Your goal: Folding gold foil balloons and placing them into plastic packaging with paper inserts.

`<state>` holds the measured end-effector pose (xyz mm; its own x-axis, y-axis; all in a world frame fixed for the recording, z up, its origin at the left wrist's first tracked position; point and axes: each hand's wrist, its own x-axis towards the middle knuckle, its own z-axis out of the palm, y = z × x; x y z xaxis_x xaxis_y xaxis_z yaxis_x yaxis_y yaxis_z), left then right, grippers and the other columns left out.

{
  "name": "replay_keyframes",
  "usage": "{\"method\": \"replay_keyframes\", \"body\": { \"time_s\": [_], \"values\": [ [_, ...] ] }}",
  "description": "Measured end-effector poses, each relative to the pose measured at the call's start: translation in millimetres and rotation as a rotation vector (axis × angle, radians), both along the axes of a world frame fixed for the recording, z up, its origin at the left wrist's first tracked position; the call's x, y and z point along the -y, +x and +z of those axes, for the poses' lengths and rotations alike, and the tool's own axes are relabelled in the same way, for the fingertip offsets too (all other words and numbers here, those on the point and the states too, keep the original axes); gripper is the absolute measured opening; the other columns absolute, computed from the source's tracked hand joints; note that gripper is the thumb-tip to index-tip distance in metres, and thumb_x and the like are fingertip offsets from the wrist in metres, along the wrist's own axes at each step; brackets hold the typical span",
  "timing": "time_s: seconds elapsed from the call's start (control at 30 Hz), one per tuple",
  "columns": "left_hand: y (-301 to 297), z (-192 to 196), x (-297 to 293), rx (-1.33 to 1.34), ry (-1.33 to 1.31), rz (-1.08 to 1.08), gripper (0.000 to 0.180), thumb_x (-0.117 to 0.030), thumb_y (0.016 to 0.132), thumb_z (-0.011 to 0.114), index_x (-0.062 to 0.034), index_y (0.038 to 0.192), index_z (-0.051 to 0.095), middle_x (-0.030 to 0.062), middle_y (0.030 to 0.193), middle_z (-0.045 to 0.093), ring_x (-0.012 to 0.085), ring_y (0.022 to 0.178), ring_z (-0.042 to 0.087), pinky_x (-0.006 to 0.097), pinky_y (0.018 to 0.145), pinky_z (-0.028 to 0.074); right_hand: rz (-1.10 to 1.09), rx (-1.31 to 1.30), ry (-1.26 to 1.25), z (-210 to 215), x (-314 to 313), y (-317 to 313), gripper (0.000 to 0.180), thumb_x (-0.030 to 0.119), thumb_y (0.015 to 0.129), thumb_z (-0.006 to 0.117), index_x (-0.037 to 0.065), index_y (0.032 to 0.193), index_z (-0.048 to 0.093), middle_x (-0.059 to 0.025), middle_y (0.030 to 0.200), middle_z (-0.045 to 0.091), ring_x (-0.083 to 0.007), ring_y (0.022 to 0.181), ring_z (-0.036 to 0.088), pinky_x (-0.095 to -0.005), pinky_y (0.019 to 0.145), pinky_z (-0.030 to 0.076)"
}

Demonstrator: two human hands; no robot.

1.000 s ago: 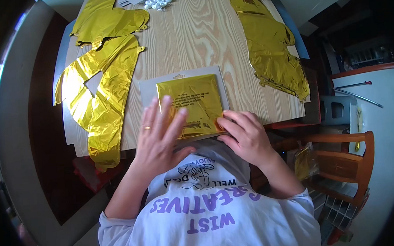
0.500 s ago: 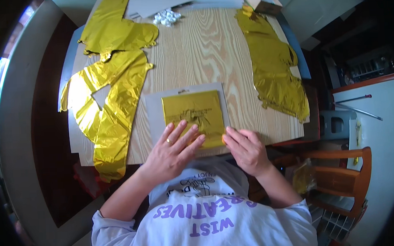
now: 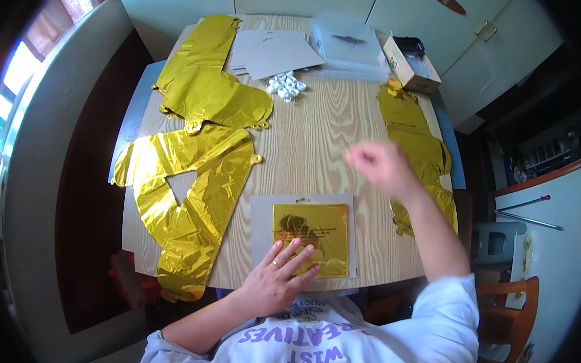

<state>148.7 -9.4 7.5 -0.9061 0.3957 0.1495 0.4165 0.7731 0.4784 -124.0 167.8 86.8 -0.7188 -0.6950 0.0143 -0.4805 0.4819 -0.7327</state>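
A flat packet with a folded gold foil balloon on a grey card lies at the near edge of the wooden table. My left hand rests flat on the packet's lower left corner, fingers spread, a ring on one finger. My right hand is raised above the table to the right of the packet, blurred, fingers loosely curled, holding nothing that I can see.
Deflated gold foil balloons lie on the left, far left and right. At the far edge are grey cards, clear plastic sleeves, a white ribbon bundle and a small cardboard box. A wooden chair stands at lower right.
My right hand has lifted off the packet and moved up and to the right. My left hand stays on the packet. The view has tilted up, showing more of the far table.
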Motion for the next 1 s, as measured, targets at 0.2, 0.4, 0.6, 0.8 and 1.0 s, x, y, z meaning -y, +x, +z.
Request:
{"method": "replay_keyframes", "body": {
  "time_s": [0.2, 0.4, 0.6, 0.8, 1.0],
  "values": [
    [-4.4, 17.8, -0.6, 0.015, -0.061, -0.01, 0.057, -0.019, 0.081, 0.07, -0.0143, 0.137, 0.06, 0.0141, 0.151, 0.048, 0.0397, 0.143, 0.041, 0.058, 0.118, 0.03, -0.181, -0.326, 0.03, -65.6, 81.8, -190.7, 0.019, 0.023, 0.085, 0.069, 0.006, 0.09, 0.077, -0.0141, 0.09, 0.075, -0.0324, 0.086, 0.072, -0.0398, 0.077, 0.055],
    [-20.6, 21.7, 8.3, -0.073, -0.045, -0.114, 0.037, -0.023, 0.086, 0.066, -0.0084, 0.119, 0.063, 0.0117, 0.138, 0.056, 0.0306, 0.132, 0.051, 0.047, 0.109, 0.041, -0.053, -0.516, 0.282, -76.3, 145.5, -232.8, 0.02, 0.017, 0.082, 0.067, 0.01, 0.099, 0.076, -0.0146, 0.106, 0.074, -0.0351, 0.097, 0.07, -0.0436, 0.087, 0.057],
    [-21.8, 16.1, 10.3, -0.121, 0.005, -0.073, 0.036, -0.025, 0.084, 0.071, -0.0067, 0.114, 0.066, 0.0113, 0.13, 0.06, 0.0299, 0.125, 0.055, 0.047, 0.105, 0.043, 0.083, -0.593, 0.621, -55.6, 154.0, -219.1, 0.018, 0.013, 0.081, 0.067, 0.004, 0.095, 0.073, -0.0189, 0.106, 0.073, -0.0366, 0.102, 0.07, -0.0454, 0.091, 0.057],
    [-18.1, 4.0, 2.9, -0.26, 0.008, -0.06, 0.036, -0.028, 0.078, 0.08, -0.0062, 0.105, 0.07, 0.0129, 0.122, 0.063, 0.0317, 0.122, 0.06, 0.054, 0.108, 0.043, -0.05, -0.829, 0.571, -44.2, 82.0, -170.1, 0.021, 0.011, 0.083, 0.066, 0.005, 0.103, 0.069, -0.0188, 0.1, 0.073, -0.0366, 0.095, 0.071, -0.0462, 0.082, 0.057],
    [-14.9, 0.3, -2.0, -0.267, 0.086, -0.132, 0.018, -0.011, 0.084, 0.074, -0.0039, 0.099, 0.069, 0.0152, 0.115, 0.066, 0.0333, 0.118, 0.064, 0.055, 0.11, 0.043, 0.083, -0.112, -0.05, 7.3, -47.7, 37.0, 0.007, 0.008, 0.09, 0.065, 0.006, 0.096, 0.062, -0.0137, 0.082, 0.065, -0.0308, 0.07, 0.065, -0.039, 0.064, 0.051]
  ]
}}
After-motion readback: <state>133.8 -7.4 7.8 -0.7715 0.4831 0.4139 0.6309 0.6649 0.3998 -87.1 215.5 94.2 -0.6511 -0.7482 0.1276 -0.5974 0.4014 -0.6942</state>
